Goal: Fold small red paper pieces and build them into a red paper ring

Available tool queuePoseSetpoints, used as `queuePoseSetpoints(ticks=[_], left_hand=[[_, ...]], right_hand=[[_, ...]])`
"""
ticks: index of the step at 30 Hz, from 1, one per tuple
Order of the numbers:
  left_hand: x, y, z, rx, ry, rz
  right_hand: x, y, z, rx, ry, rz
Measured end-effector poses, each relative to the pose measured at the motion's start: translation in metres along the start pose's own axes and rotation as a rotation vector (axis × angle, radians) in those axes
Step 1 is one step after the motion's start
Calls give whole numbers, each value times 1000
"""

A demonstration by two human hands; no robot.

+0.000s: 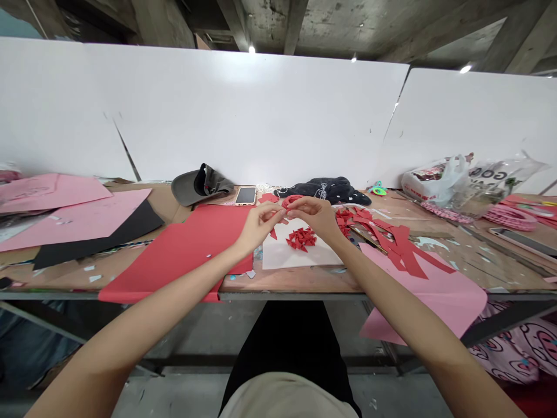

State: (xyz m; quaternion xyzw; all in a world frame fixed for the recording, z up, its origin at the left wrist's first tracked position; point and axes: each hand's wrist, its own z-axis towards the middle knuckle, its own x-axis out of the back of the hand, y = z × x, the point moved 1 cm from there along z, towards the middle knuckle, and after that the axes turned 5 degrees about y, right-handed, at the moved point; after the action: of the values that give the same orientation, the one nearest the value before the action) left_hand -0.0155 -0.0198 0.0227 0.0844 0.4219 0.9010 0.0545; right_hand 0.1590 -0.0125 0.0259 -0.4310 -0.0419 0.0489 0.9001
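Note:
My left hand and my right hand meet above the table, their fingertips pinching a curved piece of red paper. Just below them, a heap of small folded red paper pieces lies on a white sheet. A large red paper sheet lies left of my left hand and hangs over the table's front edge. Cut red paper strips lie to the right of my right hand, partly on a pink paper sheet.
A smartphone, a grey cap and a dark cloth lie along the back of the wooden table. Pink and black sheets cover the left end. Plastic bags stand at the back right, before a white board.

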Motion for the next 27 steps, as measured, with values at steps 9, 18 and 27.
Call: queuePoseSetpoints(ticks=[9, 18, 27], left_hand=[[3, -7, 3, -58, 17, -53], [0, -7, 0, -77, 61, -30], [0, -1, -1, -126, 59, 12]], right_hand=[[1, -15, -2, 104, 74, -26], [4, -16, -3, 271, 76, -186], [5, -14, -4, 292, 58, -227]])
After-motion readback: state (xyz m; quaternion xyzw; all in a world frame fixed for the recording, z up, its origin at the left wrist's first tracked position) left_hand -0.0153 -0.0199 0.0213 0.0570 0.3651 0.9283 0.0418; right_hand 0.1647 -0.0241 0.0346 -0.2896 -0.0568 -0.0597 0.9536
